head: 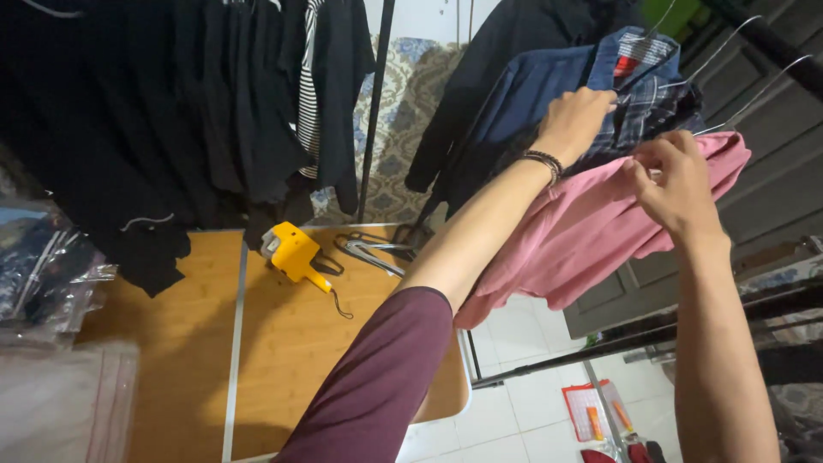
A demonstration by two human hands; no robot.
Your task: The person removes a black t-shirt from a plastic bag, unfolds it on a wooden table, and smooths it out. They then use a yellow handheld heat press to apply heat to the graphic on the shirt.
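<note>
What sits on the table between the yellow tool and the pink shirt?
Loose wire hangers lie on the wooden table between the yellow tool and the pink shirt, head view.

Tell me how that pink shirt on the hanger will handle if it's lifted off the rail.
The pink shirt probably behaves floppy: it sags in soft folds below the right hand. It looks light, since a thin wire hanger seems to carry it. It may slide off easily, as the cloth is bunched toward one side beside the left hand.
</note>
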